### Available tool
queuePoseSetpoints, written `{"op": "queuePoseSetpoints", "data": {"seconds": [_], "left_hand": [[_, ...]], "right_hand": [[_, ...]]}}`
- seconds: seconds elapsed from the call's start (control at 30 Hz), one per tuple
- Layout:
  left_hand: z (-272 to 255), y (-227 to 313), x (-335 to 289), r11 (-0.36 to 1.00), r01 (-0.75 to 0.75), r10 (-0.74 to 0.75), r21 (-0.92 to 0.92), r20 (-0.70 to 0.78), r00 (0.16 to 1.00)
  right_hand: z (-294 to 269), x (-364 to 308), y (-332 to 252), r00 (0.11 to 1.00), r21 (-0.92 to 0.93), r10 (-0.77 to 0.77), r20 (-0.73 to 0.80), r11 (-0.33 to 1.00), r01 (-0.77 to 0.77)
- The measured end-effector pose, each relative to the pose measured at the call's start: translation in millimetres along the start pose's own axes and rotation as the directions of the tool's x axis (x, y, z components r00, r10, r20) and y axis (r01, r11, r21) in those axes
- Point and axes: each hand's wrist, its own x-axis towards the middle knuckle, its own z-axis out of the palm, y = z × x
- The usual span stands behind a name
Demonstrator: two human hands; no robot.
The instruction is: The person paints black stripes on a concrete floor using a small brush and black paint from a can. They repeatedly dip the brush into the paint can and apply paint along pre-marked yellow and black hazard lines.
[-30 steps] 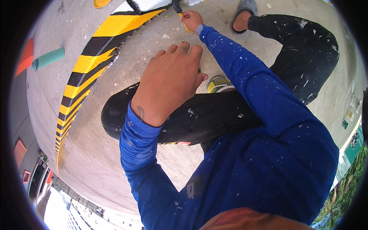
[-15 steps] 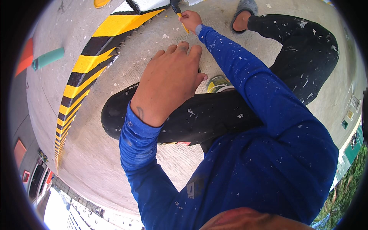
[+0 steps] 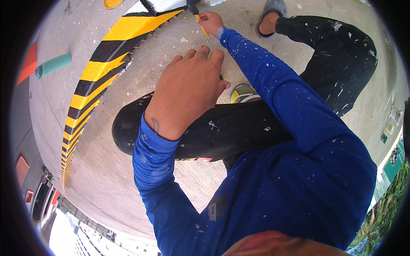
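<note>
Nearest the camera, the left hand (image 3: 190, 91) lies flat with fingers spread on the bent knee of the black trousers (image 3: 222, 132), gripping nothing, and a paint can (image 3: 243, 92) peeks out just beside it at 3 o'clock. Farther off at 12 o'clock, the right hand (image 3: 210, 20) is closed on a paintbrush (image 3: 197, 12), its yellow handle running back toward 5 o'clock and its dark head touching the yellow-and-black striped kerb (image 3: 106, 59), so only this 1 hand reaches the stripes.

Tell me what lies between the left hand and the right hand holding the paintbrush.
In the head view, only bare grey concrete with small paint flecks separates the left hand from the right hand gripping the yellow-tipped paintbrush.
</note>
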Motion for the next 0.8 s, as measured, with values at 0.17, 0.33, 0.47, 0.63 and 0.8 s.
{"op": "queuePoseSetpoints", "data": {"seconds": [0.17,0.33,0.47,0.63,0.8], "left_hand": [[0,1,2,1.000,-0.004,0.004,0.001,0.003,1.000],[0,-1,0,1.000,0.000,0.000,-0.002,0.001,1.000],[0,0,1,1.000,-0.008,0.008,-0.003,-0.004,1.000],[0,0,0,1.000,-0.014,0.014,0.005,-0.008,1.000],[2,-1,0,1.000,-0.022,0.022,0.004,-0.022,1.000]], "right_hand": [[1,2,3,0.998,0.002,-0.031,-0.050,1.000,0.031],[3,-2,-8,1.000,-0.003,-0.013,0.027,1.000,0.013],[2,-1,-11,0.999,0.022,0.000,0.035,1.000,-0.001],[3,-3,-15,0.999,0.007,-0.019,0.040,1.000,0.019],[4,-3,-18,0.999,0.004,-0.019,0.048,1.000,0.018]]}}
